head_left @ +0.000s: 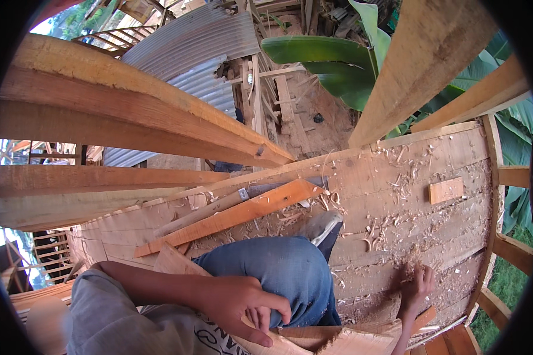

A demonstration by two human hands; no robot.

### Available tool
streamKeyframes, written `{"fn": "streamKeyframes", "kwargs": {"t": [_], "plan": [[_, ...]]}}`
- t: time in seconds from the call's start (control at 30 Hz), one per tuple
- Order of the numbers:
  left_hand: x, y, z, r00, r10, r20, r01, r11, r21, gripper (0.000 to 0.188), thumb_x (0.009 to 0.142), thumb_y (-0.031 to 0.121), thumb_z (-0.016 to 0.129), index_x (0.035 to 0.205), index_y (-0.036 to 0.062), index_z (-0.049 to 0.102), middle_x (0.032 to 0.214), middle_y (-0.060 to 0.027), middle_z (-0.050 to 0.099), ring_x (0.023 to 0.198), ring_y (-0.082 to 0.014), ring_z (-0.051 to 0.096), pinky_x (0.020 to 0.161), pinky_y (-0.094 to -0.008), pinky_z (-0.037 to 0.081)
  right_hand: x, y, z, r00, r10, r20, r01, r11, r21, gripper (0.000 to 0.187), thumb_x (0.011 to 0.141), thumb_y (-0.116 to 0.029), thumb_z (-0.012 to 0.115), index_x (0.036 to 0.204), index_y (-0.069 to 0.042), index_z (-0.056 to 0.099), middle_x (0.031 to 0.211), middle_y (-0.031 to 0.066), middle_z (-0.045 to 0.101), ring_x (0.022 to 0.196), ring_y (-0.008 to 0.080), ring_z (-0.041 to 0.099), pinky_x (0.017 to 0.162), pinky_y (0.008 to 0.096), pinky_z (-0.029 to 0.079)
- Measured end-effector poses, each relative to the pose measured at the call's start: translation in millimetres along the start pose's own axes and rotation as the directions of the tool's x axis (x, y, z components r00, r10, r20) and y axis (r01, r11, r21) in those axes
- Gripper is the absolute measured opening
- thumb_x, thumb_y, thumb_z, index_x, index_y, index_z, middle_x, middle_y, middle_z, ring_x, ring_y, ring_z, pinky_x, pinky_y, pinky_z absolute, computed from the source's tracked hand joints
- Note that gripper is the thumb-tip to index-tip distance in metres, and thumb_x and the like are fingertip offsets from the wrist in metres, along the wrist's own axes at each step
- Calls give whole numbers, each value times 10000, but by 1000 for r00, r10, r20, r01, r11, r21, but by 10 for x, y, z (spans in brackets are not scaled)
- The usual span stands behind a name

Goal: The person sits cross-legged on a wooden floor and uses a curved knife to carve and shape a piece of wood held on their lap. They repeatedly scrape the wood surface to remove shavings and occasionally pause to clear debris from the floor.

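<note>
While the left hand (pixel 243 305) hangs loosely by the pale timber (pixel 361 342), the right hand (pixel 418 286) sits among shavings (pixel 417 266)

Where the lower edge of the frame meets its middle, the pale timber lies just below and to the right of the left hand. That hand is loosely curled and unclenched, its thumb apart from its fingers and pointing down to the timber's left end; whether the thumb presses on the wood I cannot tell. At lower right, the right hand is beyond the timber's right end, its forearm passing just beside that end. Its fingers are bent over the shavings, and I cannot tell whether they pinch any.

A leg in blue jeans (pixel 272 266) bends across the lower middle, its shoe (pixel 326 228) set on the plank floor (pixel 391 204). Left of centre, an orange-brown plank (pixel 237 216) lies slantwise beside a long brown bar (pixel 204 212). A small wooden block (pixel 446 190) rests on the floor at right.

Thick beams (pixel 130 109) cross the upper left, and another post (pixel 423 65) rises at upper right. Beyond them are a broad green leaf (pixel 320 52), top centre, and corrugated sheets (pixel 192 44), upper left.
</note>
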State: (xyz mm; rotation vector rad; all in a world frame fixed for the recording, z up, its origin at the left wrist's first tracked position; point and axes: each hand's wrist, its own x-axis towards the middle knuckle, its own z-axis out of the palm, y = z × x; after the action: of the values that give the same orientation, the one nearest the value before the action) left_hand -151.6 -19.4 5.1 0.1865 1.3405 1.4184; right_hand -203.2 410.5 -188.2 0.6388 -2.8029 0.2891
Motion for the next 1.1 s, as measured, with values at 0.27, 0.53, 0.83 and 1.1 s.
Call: {"fn": "streamKeyframes", "kwargs": {"t": [0.27,0.53,0.83,1.1], "plan": [[78,120,-109,993,-109,47,104,990,92,528,804,322,761,1220,92,529,1009,-58,727,916,-189,702,822,-288,541,-363,386,-70,833,553,-31,-529,811,251,227,778,-127,764,925,5,653,914,178,636,848,347,611,770,423,494],[-48,-166,146,967,72,-242,-76,997,-7,630,794,439,763,1062,-68,501,779,-191,711,767,-265,722,697,-301,578,123,203,-536,475,863,173,-627,194,755,202,824,-162,742,858,25,675,791,46,638,732,120,568,673,289,453],[3,-119,177,948,29,-317,-38,999,-25,697,807,526,715,1050,-70,448,732,-272,675,676,-339,708,592,-395,605,-151,437,-968,253,965,-67,-245,131,960,198,875,-199,687,842,-4,671,727,16,646,597,48,556,508,202,409],[51,-149,184,938,38,-344,-40,999,1,728,798,566,701,1047,-65,438,722,-269,669,659,-350,704,565,-401,603,-186,756,-1901,217,517,-828,-362,831,424,109,820,-54,680,794,24,609,765,70,607,699,125,561,622,250,449]]}}
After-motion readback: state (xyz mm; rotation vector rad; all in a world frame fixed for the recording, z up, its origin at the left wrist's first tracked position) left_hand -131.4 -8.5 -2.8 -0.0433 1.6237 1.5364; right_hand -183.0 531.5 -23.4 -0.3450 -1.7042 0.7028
